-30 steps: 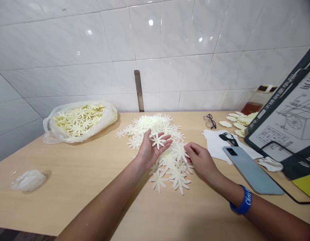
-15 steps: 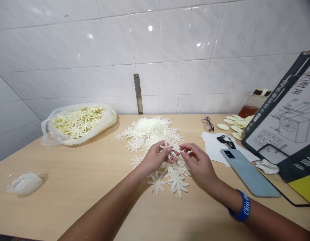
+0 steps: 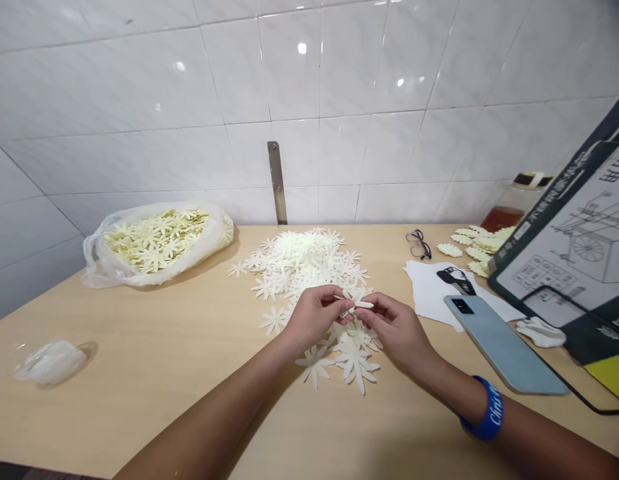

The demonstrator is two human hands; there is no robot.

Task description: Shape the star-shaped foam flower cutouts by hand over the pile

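Observation:
Between my two hands is a white flower-shaped cutout [image 3: 362, 304] with long narrow petals. My left hand [image 3: 317, 313] pinches it between thumb and fingers from the left. From the right, my right hand [image 3: 397, 327] closes its thumb and fingertips on the petals. Part of the cutout is hidden by the fingers. Behind and below my hands spreads a heap of similar white flower cutouts [image 3: 304, 257], some lying loose on the wooden table [image 3: 179, 347].
A plastic bag [image 3: 217, 250] of yellowish flower cutouts stands back left. A clear bag with white stuff [image 3: 52, 363] lies front left. To the right are eyeglasses [image 3: 419, 245], white paper [image 3: 422, 287], a phone [image 3: 504, 343], scalloped cutouts [image 3: 477, 250], a jar [image 3: 509, 207] and a printed box [image 3: 574, 253].
My right hand has moved left and now grips the flower cutout, which it was apart from before. The cutout has turned and shifted a little right in my left hand.

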